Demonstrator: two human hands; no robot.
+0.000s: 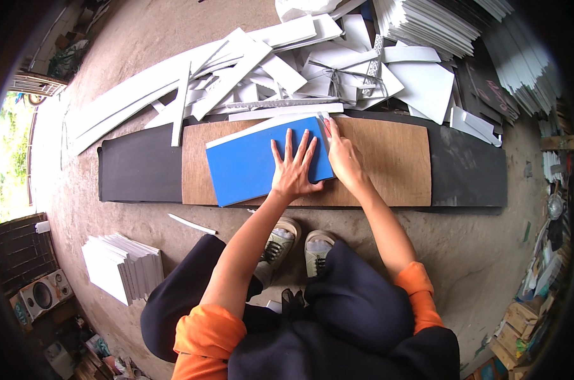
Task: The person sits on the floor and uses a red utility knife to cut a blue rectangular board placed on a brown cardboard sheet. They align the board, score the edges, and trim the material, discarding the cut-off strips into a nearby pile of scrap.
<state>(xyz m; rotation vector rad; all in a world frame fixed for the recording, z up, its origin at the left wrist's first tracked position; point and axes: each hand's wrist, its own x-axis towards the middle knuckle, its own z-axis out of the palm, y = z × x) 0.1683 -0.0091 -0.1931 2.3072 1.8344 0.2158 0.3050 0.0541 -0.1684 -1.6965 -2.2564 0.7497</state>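
Observation:
My left hand [293, 166] presses flat with spread fingers on a blue rectangular board [242, 161]. A white sheet [261, 126] lies under the blue board, and a strip of it shows along the far edge. At the board's right edge, near its far corner, my right hand [345, 155] grips a slim red tool that looks like a utility knife [327, 125]. Its tip is too small to make out. Blue board and white sheet lie slightly tilted on a brown wooden board [395, 164].
The wooden board rests on a long black board [138, 164] on the concrete floor. White offcuts [236, 76] are heaped beyond it. A stack of white sheets [119, 266] stands at left, taller stacks [420, 28] at far right. My shoes [277, 244] are close to the near edge.

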